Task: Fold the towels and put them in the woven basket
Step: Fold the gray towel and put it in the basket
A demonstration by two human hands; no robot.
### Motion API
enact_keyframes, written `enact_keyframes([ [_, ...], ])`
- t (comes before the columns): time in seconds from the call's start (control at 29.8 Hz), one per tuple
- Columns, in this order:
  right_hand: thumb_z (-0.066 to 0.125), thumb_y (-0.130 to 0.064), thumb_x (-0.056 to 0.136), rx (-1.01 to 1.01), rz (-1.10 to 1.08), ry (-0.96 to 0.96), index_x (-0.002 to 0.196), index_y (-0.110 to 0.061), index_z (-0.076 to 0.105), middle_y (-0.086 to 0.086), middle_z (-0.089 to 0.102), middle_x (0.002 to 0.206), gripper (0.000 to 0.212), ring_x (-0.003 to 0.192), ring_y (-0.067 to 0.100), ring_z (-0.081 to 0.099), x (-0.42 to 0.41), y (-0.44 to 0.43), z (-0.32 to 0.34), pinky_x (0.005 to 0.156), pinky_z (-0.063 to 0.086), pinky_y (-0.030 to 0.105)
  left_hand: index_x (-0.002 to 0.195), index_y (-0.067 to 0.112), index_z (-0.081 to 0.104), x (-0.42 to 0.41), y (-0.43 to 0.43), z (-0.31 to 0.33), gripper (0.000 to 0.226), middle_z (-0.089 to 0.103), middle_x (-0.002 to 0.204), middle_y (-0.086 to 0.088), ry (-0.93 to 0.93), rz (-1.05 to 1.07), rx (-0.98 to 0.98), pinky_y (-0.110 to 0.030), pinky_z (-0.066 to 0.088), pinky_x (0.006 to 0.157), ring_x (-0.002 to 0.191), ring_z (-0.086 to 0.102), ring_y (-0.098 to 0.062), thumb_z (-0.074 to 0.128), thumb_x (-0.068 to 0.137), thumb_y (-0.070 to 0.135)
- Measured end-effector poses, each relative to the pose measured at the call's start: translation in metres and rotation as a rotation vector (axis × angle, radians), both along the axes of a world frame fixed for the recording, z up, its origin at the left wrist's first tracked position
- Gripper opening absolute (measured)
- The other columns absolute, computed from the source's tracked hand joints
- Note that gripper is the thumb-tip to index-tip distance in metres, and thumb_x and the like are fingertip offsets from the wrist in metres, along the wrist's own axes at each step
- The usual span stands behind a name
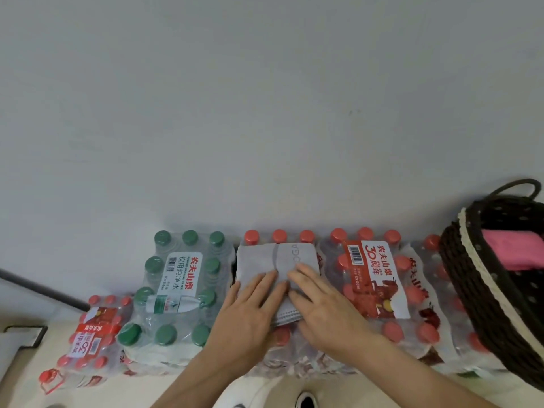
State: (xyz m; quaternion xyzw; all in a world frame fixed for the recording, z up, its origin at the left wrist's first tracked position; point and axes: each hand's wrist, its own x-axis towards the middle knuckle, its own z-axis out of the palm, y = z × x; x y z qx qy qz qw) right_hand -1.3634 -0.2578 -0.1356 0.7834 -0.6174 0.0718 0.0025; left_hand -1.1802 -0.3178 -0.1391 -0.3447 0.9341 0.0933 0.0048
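Your left hand [250, 307] lies flat, fingers straight and close together, pressing the near left part of the folded grey cloth towel [262, 260]. Your right hand [318, 307] lies flat beside it, fingers straight and slightly spread, pressing the towel's near right part; the fingertips of both hands almost meet.

The towel rests on a shrink-wrapped pack of red-capped bottles [281, 338], between the shrink-wrapped pack of green-capped bottles [179, 284] and a red-labelled pack of red-capped bottles [374, 278].

Right of these, apart from the grey towel, sits the dark brown woven basket with cream trim [474, 290]; a folded pink towel [512, 251] lies inside it.

Behind everything stands a plain pale wall [265, 113].
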Motion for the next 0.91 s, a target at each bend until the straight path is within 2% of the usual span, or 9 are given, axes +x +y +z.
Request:
enact_keyframes([
  [0.13, 0.045, -0.034, 0.075, 0.082, 0.008, -0.031, 0.114, -0.008, 0.054, 0.014, 0.045, 0.145, 0.047, 0.142, 0.028, 0.03, -0.002, 0.002, 0.004, 0.111, 0.033, 0.045, 0.125, 0.013, 0.062, 0.0, 0.004, -0.002, 0.052, 0.062, 0.129, -0.008, 0.017, -0.024, -0.141, -0.044, 0.053, 0.091, 0.115, 0.061, -0.023, 0.039, 0.08, 0.024],
  [0.27, 0.049, -0.043, 0.074, 0.156, 0.068, 0.046, 0.144, -0.012, 0.029, 0.014, 0.023, 0.157, 0.079, 0.146, 0.027, 0.019, -0.007, 0.009, 0.004, 0.114, 0.024, 0.044, 0.122, 0.006, 0.064, 0.0, 0.013, 0.002, 0.049, 0.061, 0.128, -0.013, 0.048, -0.079, -0.216, -0.043, 0.049, 0.098, 0.118, 0.059, -0.028, 0.039, 0.083, 0.022],
  [0.34, 0.052, -0.047, 0.071, 0.167, 0.072, 0.096, 0.149, -0.01, 0.025, 0.014, 0.024, 0.157, 0.09, 0.145, 0.026, 0.022, -0.008, 0.009, 0.004, 0.113, 0.025, 0.043, 0.12, 0.006, 0.061, 0.0, 0.017, 0.003, 0.047, 0.054, 0.135, -0.014, 0.034, -0.075, -0.226, -0.044, 0.045, 0.102, 0.127, 0.05, -0.03, 0.041, 0.08, 0.021],
  [0.5, 0.042, -0.049, 0.068, 0.109, 0.065, 0.121, 0.136, -0.003, 0.051, 0.016, 0.048, 0.142, 0.082, 0.134, 0.029, 0.044, -0.001, 0.008, -0.007, 0.106, 0.04, 0.047, 0.133, 0.007, 0.044, -0.004, 0.016, -0.003, 0.062, 0.049, 0.142, -0.014, 0.015, 0.012, -0.193, -0.053, 0.048, 0.096, 0.132, 0.045, -0.03, 0.035, 0.074, 0.021],
  [0.57, 0.04, -0.046, 0.072, 0.081, 0.071, 0.135, 0.133, -0.002, 0.054, 0.019, 0.051, 0.139, 0.076, 0.131, 0.033, 0.046, 0.001, 0.009, -0.011, 0.106, 0.038, 0.049, 0.134, 0.005, 0.04, -0.001, 0.016, -0.005, 0.062, 0.053, 0.139, -0.013, 0.021, -0.03, -0.199, -0.053, 0.051, 0.091, 0.128, 0.05, -0.03, 0.052, 0.076, 0.022],
  [0.64, 0.039, -0.038, 0.078, 0.031, 0.093, 0.139, 0.131, -0.004, 0.056, 0.02, 0.053, 0.137, 0.066, 0.13, 0.035, 0.048, 0.001, 0.013, -0.012, 0.106, 0.037, 0.05, 0.132, 0.004, 0.042, 0.003, 0.017, -0.006, 0.079, 0.055, 0.136, -0.013, -0.017, -0.042, -0.172, -0.053, 0.053, 0.087, 0.124, 0.054, -0.032, 0.076, 0.062, 0.019],
  [0.67, 0.038, -0.032, 0.082, -0.011, 0.123, 0.134, 0.13, -0.005, 0.057, 0.02, 0.054, 0.136, 0.058, 0.129, 0.034, 0.049, 0.001, 0.016, -0.013, 0.106, 0.039, 0.049, 0.132, 0.004, 0.045, 0.004, 0.016, -0.004, 0.081, 0.055, 0.136, -0.014, -0.036, -0.038, -0.158, -0.053, 0.053, 0.087, 0.123, 0.054, -0.032, 0.078, 0.06, 0.018],
  [0.81, 0.04, -0.017, 0.09, -0.123, 0.225, 0.016, 0.123, -0.009, 0.061, 0.013, 0.062, 0.127, 0.04, 0.118, 0.026, 0.059, 0.002, 0.029, -0.017, 0.099, 0.049, 0.039, 0.127, 0.01, 0.06, 0.002, 0.013, 0.004, 0.054, 0.058, 0.133, -0.01, 0.022, -0.056, -0.187, -0.043, 0.052, 0.093, 0.117, 0.058, -0.029, 0.042, 0.079, 0.025],
  [0.91, 0.045, -0.02, 0.084, -0.068, 0.188, -0.075, 0.112, -0.012, 0.067, 0.005, 0.07, 0.11, 0.036, 0.098, 0.019, 0.068, 0.001, 0.024, -0.011, 0.08, 0.058, 0.03, 0.117, 0.019, 0.065, 0.009, 0.007, 0.012, 0.05, 0.062, 0.122, 0.001, 0.121, -0.093, -0.079, -0.026, 0.05, 0.091, 0.105, 0.059, -0.017, 0.042, 0.074, 0.031],
])
